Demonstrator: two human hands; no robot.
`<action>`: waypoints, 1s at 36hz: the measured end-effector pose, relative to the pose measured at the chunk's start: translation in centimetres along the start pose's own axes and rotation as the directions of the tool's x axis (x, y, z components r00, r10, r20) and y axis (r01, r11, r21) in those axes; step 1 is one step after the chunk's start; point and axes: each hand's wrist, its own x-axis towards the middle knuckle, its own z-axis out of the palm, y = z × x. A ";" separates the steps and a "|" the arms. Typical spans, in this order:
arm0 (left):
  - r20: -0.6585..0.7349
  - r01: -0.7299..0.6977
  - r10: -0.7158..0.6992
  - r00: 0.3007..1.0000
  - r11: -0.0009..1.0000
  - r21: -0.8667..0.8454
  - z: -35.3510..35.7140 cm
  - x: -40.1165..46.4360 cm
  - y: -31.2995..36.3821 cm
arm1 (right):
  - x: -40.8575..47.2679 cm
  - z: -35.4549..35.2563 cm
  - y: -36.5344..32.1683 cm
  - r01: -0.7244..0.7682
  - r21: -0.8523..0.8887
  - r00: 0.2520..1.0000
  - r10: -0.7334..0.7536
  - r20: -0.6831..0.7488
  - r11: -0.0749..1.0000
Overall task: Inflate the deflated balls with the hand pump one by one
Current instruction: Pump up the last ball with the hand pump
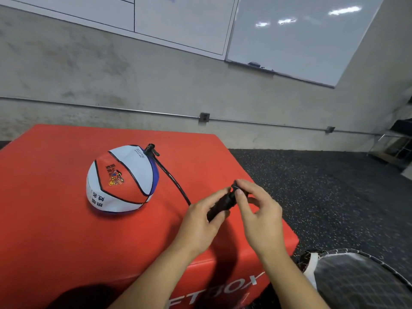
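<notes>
I see ball [120, 178]: white, red and blue panels, black seam lines, black lettering, small orange-red emblem in centre. Pump [219, 206] black, its hose [172, 179] black too. Tabletop [55, 230] bright red, white letters on front face. Floor [323, 186] dark grey-black with pale and coloured speckles. Wall [111, 81] mottled grey concrete. Whiteboard [301, 36] white, glare streaks across it. Net [361, 277] at lower right: black mesh, fine grid pattern, white patch beside it.
</notes>
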 end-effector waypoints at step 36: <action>-0.003 -0.021 0.022 1.000 0.986 0.168 0.4 0.7 -1.8 | 1.2 -1.0 0.2 0.051 0.027 0.992 -0.048 -0.115 0.998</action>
